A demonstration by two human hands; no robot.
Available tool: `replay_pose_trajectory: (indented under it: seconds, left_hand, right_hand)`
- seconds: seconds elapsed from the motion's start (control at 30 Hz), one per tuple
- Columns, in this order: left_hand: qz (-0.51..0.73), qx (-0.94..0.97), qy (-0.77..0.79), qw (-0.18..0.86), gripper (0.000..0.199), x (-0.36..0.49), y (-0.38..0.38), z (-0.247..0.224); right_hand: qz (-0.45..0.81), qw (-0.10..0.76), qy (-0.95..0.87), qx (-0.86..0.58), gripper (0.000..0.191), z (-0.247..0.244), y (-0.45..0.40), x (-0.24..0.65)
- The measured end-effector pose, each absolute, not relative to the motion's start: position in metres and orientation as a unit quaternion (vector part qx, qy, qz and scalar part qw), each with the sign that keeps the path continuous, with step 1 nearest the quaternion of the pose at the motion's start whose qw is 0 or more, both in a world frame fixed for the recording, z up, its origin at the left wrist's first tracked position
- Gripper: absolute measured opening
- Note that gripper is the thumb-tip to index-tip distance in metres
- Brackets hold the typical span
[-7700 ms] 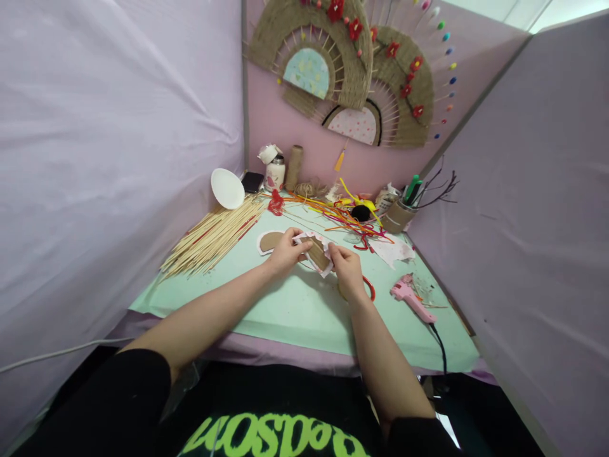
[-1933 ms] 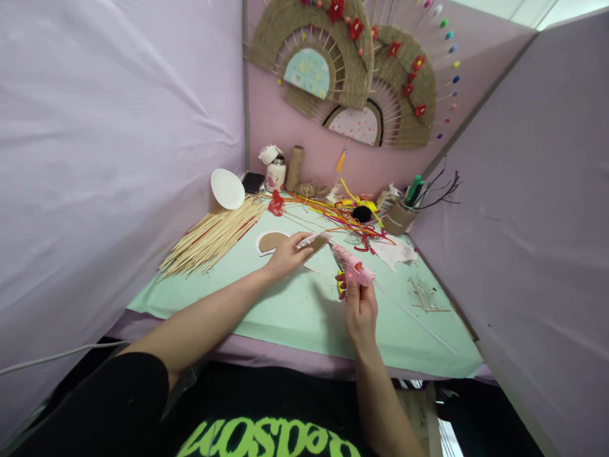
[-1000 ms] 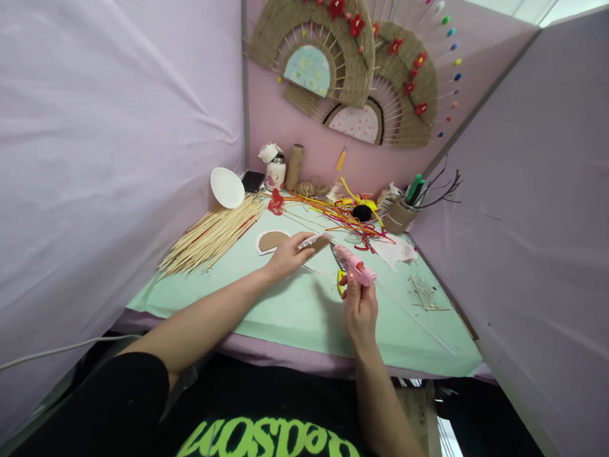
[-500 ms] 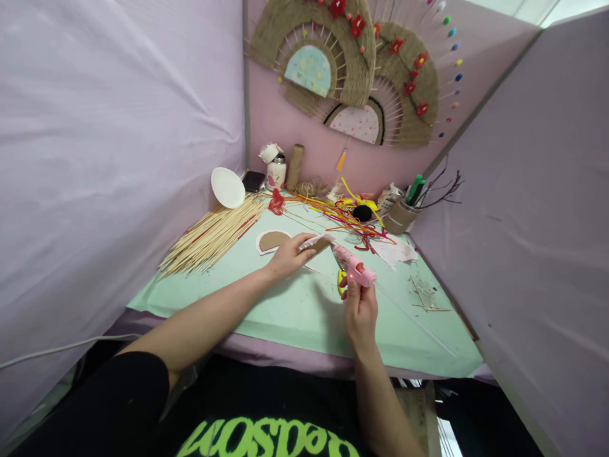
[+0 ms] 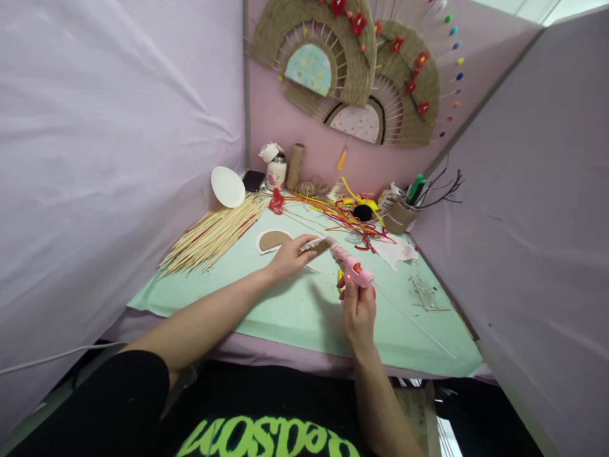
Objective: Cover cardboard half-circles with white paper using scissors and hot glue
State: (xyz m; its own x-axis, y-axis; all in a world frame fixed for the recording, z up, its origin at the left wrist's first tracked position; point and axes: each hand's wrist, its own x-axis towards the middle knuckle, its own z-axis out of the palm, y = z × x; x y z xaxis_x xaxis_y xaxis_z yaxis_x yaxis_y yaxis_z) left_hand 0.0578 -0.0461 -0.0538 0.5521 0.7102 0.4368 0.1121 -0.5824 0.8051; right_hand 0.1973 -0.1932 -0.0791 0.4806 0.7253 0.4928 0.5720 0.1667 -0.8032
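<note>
My left hand (image 5: 289, 257) pinches a brown cardboard piece (image 5: 320, 246) with a notched white edge, held a little above the table. In my right hand (image 5: 358, 308) is a pink glue gun (image 5: 352, 265), its small light glowing orange. The gun's nozzle is at the right end of the cardboard piece; whether it touches is too small to tell. A clear glue stick trails from the back of the gun. Flat on the table behind my left hand lies a half-round cardboard piece (image 5: 274, 240) on white paper. Something yellow (image 5: 339, 279) shows partly behind the gun.
Thin wooden sticks (image 5: 214, 235) lie in a pile at the left, below a white oval disc (image 5: 228, 187). Coloured pipe cleaners (image 5: 342, 216), a jar (image 5: 276, 172) and a twine roll (image 5: 295, 166) are along the back. A pen holder (image 5: 400, 217) with twigs stands at the right.
The glue gun and my right hand have shifted slightly left. My left hand and the cardboard piece have hardly moved.
</note>
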Motion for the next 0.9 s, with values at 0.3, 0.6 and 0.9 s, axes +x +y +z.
replay_pose_trajectory:
  seconds: [0.3,0.6,0.9]
  left_hand:
    - [0.398,0.797,0.256,0.376,0.036,0.0592,-0.0461,-0.0558]
    - [0.39,0.8,0.249,0.382,0.035,0.0593,-0.0481,-0.0553]
    - [0.386,0.797,0.252,0.39,0.034,0.0596,-0.0482,-0.0552]
  right_hand:
    - [0.061,0.576,-0.508,-0.637,0.023,-0.0771,-0.1931,0.195]
    - [0.055,0.572,-0.514,-0.636,0.023,-0.0724,-0.1946,0.1916]
    - [0.076,0.576,-0.515,-0.631,0.026,-0.073,-0.1945,0.1923]
